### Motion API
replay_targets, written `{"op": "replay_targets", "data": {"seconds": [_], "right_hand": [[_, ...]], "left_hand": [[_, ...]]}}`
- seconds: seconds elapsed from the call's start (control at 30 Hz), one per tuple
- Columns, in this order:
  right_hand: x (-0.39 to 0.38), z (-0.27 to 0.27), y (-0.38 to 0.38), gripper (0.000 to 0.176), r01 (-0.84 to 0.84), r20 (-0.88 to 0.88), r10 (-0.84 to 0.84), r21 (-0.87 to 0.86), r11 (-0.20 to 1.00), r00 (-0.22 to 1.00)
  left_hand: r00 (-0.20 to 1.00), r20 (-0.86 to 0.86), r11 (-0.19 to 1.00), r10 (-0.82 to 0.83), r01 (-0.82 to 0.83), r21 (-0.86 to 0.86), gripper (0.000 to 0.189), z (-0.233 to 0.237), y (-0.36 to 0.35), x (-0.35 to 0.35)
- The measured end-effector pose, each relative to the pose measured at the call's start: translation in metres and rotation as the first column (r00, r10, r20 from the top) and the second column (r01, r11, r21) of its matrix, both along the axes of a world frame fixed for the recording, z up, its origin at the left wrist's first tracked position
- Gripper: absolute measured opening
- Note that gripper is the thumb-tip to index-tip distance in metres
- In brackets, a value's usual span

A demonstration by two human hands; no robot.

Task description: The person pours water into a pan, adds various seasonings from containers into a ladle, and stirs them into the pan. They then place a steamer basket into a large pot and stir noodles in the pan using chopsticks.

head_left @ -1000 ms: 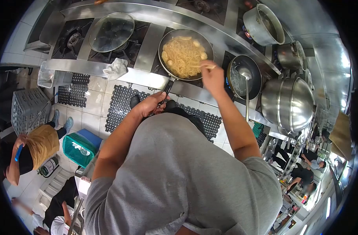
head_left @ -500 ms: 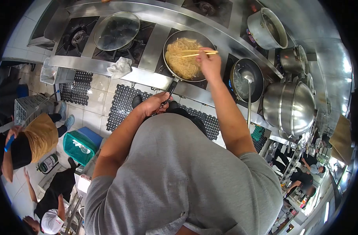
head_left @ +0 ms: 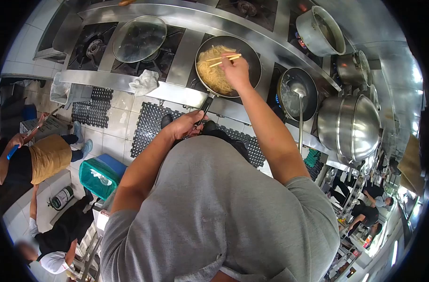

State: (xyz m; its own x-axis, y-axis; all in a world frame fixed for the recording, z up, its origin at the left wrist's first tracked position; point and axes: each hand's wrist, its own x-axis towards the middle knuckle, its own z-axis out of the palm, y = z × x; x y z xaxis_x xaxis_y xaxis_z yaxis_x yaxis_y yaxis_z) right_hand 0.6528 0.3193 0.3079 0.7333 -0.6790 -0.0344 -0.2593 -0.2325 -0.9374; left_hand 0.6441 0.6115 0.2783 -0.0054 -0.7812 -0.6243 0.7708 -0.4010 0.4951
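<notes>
A frying pan [head_left: 250, 52] on the stove holds a heap of pale yellow noodles [head_left: 215, 75], gathered toward its left side. My left hand [head_left: 188, 124] grips the pan's black handle [head_left: 206, 104] near my body. Above the noodles, my right hand [head_left: 235, 71] is closed around a pair of light chopsticks [head_left: 216, 60], whose tips point left over the noodles. Whether the tips touch them is hard to tell.
Right of the pan are a dark wok [head_left: 289, 101] with a ladle [head_left: 300, 117], a large steel pot [head_left: 348, 127] and a tall pot [head_left: 317, 35]. A glass lid [head_left: 139, 40] and white cloth [head_left: 145, 83] are left. Co-workers [head_left: 50, 157] stand lower left.
My right hand and the chopsticks have moved left and slightly up over the pan. The noodles have shifted left. My left hand has stayed on the handle. Co-workers at left have changed posture.
</notes>
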Motion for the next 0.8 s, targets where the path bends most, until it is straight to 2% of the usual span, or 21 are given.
{"op": "replay_targets", "data": {"seconds": [0.03,0.07,0.1,0.17,0.2,0.23,0.3,0.33,0.37,0.43,0.5,0.57,0.6,0.63,0.7,0.77,0.8], "right_hand": [[0.000,0.000,0.000,0.019,-0.071,-0.082,0.058,-0.158,0.985,0.995],[-0.001,0.001,-0.001,0.019,-0.071,-0.080,0.058,-0.159,0.985,0.995],[-0.003,-0.001,-0.007,0.019,-0.033,-0.045,0.019,-0.324,0.945,0.999],[-0.005,-0.008,-0.017,0.021,0.052,0.041,-0.035,-0.619,0.784,0.999],[-0.009,0.014,0.000,0.020,-0.031,-0.129,-0.050,-0.565,0.825,0.990],[-0.013,0.020,0.011,0.020,-0.034,-0.132,-0.050,-0.565,0.825,0.990],[-0.016,0.025,0.022,0.019,-0.197,-0.080,0.181,-0.462,0.865,0.980],[-0.017,0.017,0.015,0.018,-0.223,-0.171,0.162,-0.454,0.862,0.972],[-0.018,0.011,0.002,0.018,-0.223,-0.170,0.162,-0.454,0.863,0.972],[-0.018,0.018,-0.016,0.021,-0.086,-0.090,0.039,-0.607,0.790,0.995],[-0.023,0.015,-0.007,0.020,-0.068,-0.096,0.007,-0.644,0.762,0.995],[-0.032,0.014,0.009,0.019,-0.291,-0.105,0.281,-0.553,0.781,0.954],[-0.035,0.022,0.013,0.019,-0.344,-0.169,0.299,-0.451,0.824,0.939],[-0.033,0.030,0.008,0.019,-0.345,-0.169,0.301,-0.450,0.823,0.939],[-0.033,0.047,-0.017,0.018,-0.109,-0.191,0.052,-0.307,0.945,0.980],[-0.028,0.023,-0.064,0.018,0.078,-0.065,-0.099,-0.280,0.957,0.993],[-0.026,0.015,-0.080,0.016,0.136,-0.064,-0.168,-0.346,0.928,0.984]], "left_hand": [[1.000,0.001,1.000,-0.003,0.003,0.000,0.038,0.001,0.000,0.000],[1.000,0.005,1.000,0.002,-0.003,0.027,0.038,0.002,0.000,-0.001],[1.000,0.009,0.999,0.010,-0.010,0.052,0.039,0.003,-0.001,-0.001],[1.000,0.005,0.999,0.010,-0.010,0.041,0.038,0.005,0.000,0.001],[1.000,-0.001,0.999,0.003,-0.003,0.034,0.038,0.005,0.000,0.000],[1.000,-0.005,0.999,0.004,-0.004,0.034,0.038,0.003,0.001,-0.001],[1.000,-0.002,1.000,0.008,-0.008,0.030,0.039,0.000,0.001,0.000],[1.000,0.000,0.999,0.008,-0.008,0.031,0.039,0.001,0.002,0.000],[1.000,0.012,1.000,-0.003,0.003,0.023,0.039,0.001,0.003,0.000],[1.000,0.027,1.000,-0.010,0.010,0.008,0.039,0.006,0.001,0.001],[0.999,0.031,0.997,0.008,-0.010,0.083,0.040,0.010,-0.001,-0.001],[0.999,0.040,0.996,0.018,-0.021,0.081,0.040,0.006,-0.002,-0.004],[0.998,0.053,0.996,0.033,-0.037,0.080,0.040,0.004,-0.003,-0.003],[0.998,0.052,0.996,0.035,-0.039,0.080,0.040,0.004,-0.003,-0.002],[0.999,0.022,0.999,0.025,-0.025,0.039,0.040,0.005,0.000,-0.002],[1.000,0.008,0.999,0.024,-0.025,0.038,0.040,0.005,0.000,-0.002],[1.000,-0.003,0.999,0.025,-0.025,0.037,0.040,0.006,0.000,-0.002]]}}
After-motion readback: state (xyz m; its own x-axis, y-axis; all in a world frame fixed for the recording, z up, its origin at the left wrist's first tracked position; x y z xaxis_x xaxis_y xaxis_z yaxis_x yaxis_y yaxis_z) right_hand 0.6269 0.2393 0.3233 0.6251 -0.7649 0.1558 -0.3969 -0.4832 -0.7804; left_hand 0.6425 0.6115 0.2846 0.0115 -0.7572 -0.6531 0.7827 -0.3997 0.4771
